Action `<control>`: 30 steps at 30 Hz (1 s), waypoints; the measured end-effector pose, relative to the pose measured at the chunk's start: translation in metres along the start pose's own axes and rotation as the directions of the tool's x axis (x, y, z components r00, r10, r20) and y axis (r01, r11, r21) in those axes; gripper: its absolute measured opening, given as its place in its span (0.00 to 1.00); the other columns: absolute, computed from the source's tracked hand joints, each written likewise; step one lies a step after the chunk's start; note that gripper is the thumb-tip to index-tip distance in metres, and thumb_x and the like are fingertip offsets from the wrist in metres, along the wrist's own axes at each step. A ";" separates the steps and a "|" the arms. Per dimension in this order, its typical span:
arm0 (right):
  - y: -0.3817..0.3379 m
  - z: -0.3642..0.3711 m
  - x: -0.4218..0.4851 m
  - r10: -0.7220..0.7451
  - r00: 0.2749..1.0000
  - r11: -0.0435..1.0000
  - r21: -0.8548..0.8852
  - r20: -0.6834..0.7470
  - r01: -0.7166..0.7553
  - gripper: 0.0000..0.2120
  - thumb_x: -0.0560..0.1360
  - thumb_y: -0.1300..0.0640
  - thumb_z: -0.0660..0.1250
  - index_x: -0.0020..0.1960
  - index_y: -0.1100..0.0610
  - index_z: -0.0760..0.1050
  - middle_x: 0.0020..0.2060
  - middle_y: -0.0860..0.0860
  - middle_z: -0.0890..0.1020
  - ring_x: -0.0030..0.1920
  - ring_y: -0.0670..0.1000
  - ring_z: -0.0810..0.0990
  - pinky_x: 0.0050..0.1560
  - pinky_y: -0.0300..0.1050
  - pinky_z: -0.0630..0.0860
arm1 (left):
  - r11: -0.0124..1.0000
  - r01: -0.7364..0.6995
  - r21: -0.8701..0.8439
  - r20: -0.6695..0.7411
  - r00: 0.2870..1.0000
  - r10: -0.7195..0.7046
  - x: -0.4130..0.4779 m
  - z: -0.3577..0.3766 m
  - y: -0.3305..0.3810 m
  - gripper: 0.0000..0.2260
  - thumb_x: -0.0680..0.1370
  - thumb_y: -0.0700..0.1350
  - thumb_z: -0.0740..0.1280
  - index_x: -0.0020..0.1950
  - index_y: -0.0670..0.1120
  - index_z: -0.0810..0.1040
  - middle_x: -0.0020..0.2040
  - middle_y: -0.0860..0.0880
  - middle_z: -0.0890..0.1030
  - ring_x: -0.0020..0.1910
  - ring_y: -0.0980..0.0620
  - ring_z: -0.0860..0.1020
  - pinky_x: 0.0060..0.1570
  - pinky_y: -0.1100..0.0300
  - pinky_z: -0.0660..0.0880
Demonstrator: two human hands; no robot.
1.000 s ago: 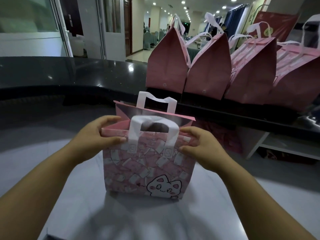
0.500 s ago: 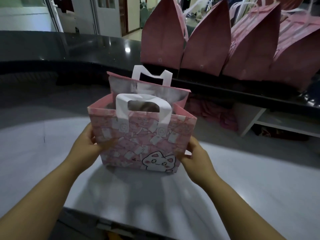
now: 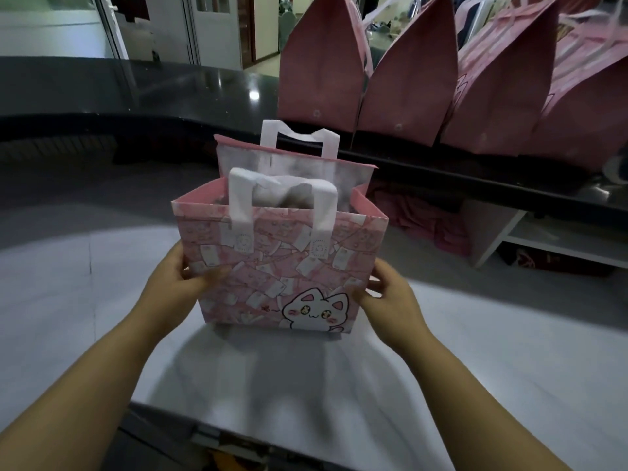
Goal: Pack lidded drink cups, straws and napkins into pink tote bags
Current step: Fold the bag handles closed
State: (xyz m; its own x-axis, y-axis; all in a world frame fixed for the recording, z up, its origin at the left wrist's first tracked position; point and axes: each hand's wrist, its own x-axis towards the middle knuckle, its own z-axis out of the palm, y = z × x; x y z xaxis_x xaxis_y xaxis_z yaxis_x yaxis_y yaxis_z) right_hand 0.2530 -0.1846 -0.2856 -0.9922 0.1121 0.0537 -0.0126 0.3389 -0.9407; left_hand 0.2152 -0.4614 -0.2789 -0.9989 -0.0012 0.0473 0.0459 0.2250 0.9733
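Note:
A pink tote bag [image 3: 282,266] with a white cartoon cat and two white handles stands upright and open on the pale worktop [image 3: 85,283]. My left hand [image 3: 180,280] grips its lower left corner, thumb across the front panel. My right hand [image 3: 384,294] grips the lower right corner in the same way. Something pale and grey shows inside the bag behind the front handle; I cannot make out what it is. No loose cups, straws or napkins are in view.
Several pink tote bags [image 3: 407,79] stand in a row on a dark raised counter [image 3: 170,93] behind the worktop. A white shelf unit [image 3: 543,239] sits lower right. The worktop's near edge [image 3: 238,440] runs across the bottom.
My hands slid down from the bag's top rim to its lower corners, and the bag's mouth now stands squared and open. The view tilted downward.

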 end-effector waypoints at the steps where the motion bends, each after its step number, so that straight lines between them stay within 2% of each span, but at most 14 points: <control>1: -0.006 -0.004 0.001 -0.017 1.000 1.000 0.004 -0.012 0.018 0.16 0.74 0.59 0.70 0.61 0.48 0.75 0.55 0.40 0.80 0.55 0.40 0.77 0.42 0.30 0.75 | 1.000 -0.017 0.006 -0.005 1.000 0.017 -0.001 -0.002 0.004 0.22 0.69 0.51 0.70 0.62 0.53 0.72 0.56 0.55 0.79 0.53 0.54 0.77 0.50 0.56 0.76; 5: -0.035 -0.019 0.010 -0.103 0.994 0.995 0.010 -0.041 0.103 0.20 0.72 0.61 0.71 0.61 0.46 0.72 0.55 0.42 0.79 0.56 0.41 0.76 0.46 0.32 0.75 | 0.995 -0.087 0.039 -0.069 0.994 0.090 0.000 -0.012 0.029 0.19 0.73 0.43 0.69 0.63 0.52 0.70 0.55 0.52 0.78 0.54 0.50 0.76 0.56 0.48 0.75; 9: -0.063 -0.028 0.022 -0.123 0.992 0.992 -0.015 0.025 0.124 0.23 0.72 0.65 0.71 0.64 0.54 0.72 0.52 0.47 0.80 0.51 0.46 0.81 0.44 0.37 0.79 | 0.985 -0.148 0.083 -0.014 0.989 0.150 0.009 -0.022 0.059 0.22 0.74 0.38 0.68 0.65 0.52 0.69 0.55 0.53 0.76 0.51 0.55 0.76 0.46 0.60 0.75; 11: -0.077 -0.028 0.028 -0.116 0.990 0.990 -0.072 0.085 0.122 0.20 0.71 0.68 0.69 0.61 0.55 0.75 0.48 0.48 0.81 0.47 0.48 0.83 0.44 0.40 0.81 | 0.979 -0.141 0.150 0.066 0.989 0.132 0.017 -0.025 0.069 0.20 0.74 0.38 0.68 0.63 0.52 0.70 0.52 0.56 0.75 0.49 0.56 0.76 0.40 0.65 0.74; 13: -0.086 -0.026 0.034 -0.086 0.988 0.985 -0.140 0.129 0.104 0.19 0.71 0.70 0.68 0.56 0.52 0.76 0.46 0.48 0.81 0.45 0.49 0.83 0.43 0.39 0.81 | 0.961 -0.130 0.244 0.132 0.986 0.100 0.027 -0.024 0.075 0.18 0.74 0.38 0.68 0.60 0.54 0.71 0.51 0.58 0.75 0.49 0.55 0.75 0.37 0.66 0.74; 16: -0.095 -0.024 0.043 -0.025 0.985 0.975 -0.216 0.168 0.061 0.22 0.70 0.71 0.67 0.61 0.54 0.77 0.50 0.50 0.81 0.49 0.50 0.82 0.47 0.45 0.82 | 0.936 -0.116 0.332 0.169 0.984 0.062 0.039 -0.021 0.082 0.16 0.74 0.37 0.69 0.56 0.54 0.73 0.48 0.56 0.77 0.47 0.55 0.76 0.35 0.66 0.73; 19: -0.103 -0.023 0.049 0.032 0.983 0.954 -0.298 0.179 0.023 0.21 0.70 0.72 0.66 0.58 0.54 0.79 0.47 0.50 0.82 0.47 0.50 0.82 0.46 0.44 0.82 | 0.904 -0.102 0.415 0.200 0.980 0.018 0.048 -0.018 0.088 0.11 0.74 0.39 0.68 0.49 0.55 0.76 0.45 0.55 0.79 0.45 0.56 0.77 0.34 0.64 0.73; 22: -0.108 -0.020 0.055 0.044 0.982 0.887 -0.460 0.185 0.047 0.22 0.69 0.72 0.63 0.55 0.52 0.81 0.47 0.49 0.83 0.47 0.50 0.82 0.46 0.49 0.82 | 0.850 -0.117 0.514 0.228 0.974 -0.004 0.055 -0.013 0.094 0.10 0.76 0.41 0.66 0.52 0.54 0.78 0.44 0.57 0.78 0.44 0.57 0.76 0.36 0.64 0.73; 24: -0.110 -0.016 0.057 0.012 0.982 0.809 -0.580 0.188 0.101 0.23 0.70 0.70 0.62 0.59 0.51 0.80 0.52 0.50 0.82 0.52 0.51 0.79 0.51 0.51 0.80 | 0.751 -0.151 0.643 0.188 0.982 0.037 0.057 -0.009 0.095 0.11 0.76 0.43 0.65 0.58 0.54 0.77 0.48 0.56 0.72 0.49 0.56 0.71 0.46 0.58 0.75; 25: -0.111 -0.014 0.057 -0.011 0.983 0.744 -0.655 0.184 0.131 0.24 0.71 0.69 0.62 0.62 0.51 0.77 0.56 0.50 0.79 0.57 0.53 0.75 0.55 0.51 0.78 | 0.657 -0.160 0.736 0.140 0.987 0.084 0.057 -0.007 0.094 0.13 0.76 0.46 0.65 0.59 0.56 0.76 0.51 0.54 0.67 0.53 0.53 0.65 0.54 0.54 0.72; 26: -0.111 -0.013 0.056 -0.041 0.984 0.665 -0.730 0.174 0.157 0.24 0.73 0.67 0.62 0.65 0.50 0.74 0.57 0.51 0.74 0.59 0.54 0.69 0.58 0.50 0.74 | 0.554 -0.163 0.817 0.100 0.985 0.143 0.057 -0.006 0.094 0.13 0.76 0.48 0.66 0.59 0.60 0.75 0.54 0.53 0.62 0.56 0.51 0.59 0.60 0.51 0.67; 28: -0.113 -0.012 0.053 -0.112 0.982 0.521 -0.833 0.151 0.188 0.23 0.74 0.61 0.63 0.67 0.46 0.71 0.53 0.50 0.62 0.56 0.53 0.59 0.61 0.48 0.67 | 0.388 -0.180 0.904 0.094 0.969 0.229 0.054 -0.007 0.094 0.14 0.75 0.50 0.66 0.58 0.66 0.74 0.61 0.52 0.55 0.61 0.45 0.52 0.66 0.49 0.58; 30: -0.113 -0.011 0.049 -0.165 0.975 0.415 -0.886 0.150 0.207 0.21 0.74 0.58 0.65 0.64 0.42 0.70 0.53 0.49 0.56 0.55 0.53 0.54 0.64 0.49 0.59 | 0.321 -0.233 0.918 0.145 0.951 0.274 0.053 -0.009 0.092 0.15 0.74 0.52 0.66 0.58 0.68 0.73 0.68 0.51 0.49 0.67 0.43 0.44 0.69 0.46 0.49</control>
State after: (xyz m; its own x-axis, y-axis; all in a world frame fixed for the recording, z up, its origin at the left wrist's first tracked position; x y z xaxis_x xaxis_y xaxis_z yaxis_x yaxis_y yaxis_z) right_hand 0.2070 -0.2069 -0.1727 -0.9836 -0.0873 0.1575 -0.1012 0.9915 -0.0821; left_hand 0.1663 -0.4496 -0.1850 -0.9388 0.2018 0.2791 0.2363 0.9670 0.0955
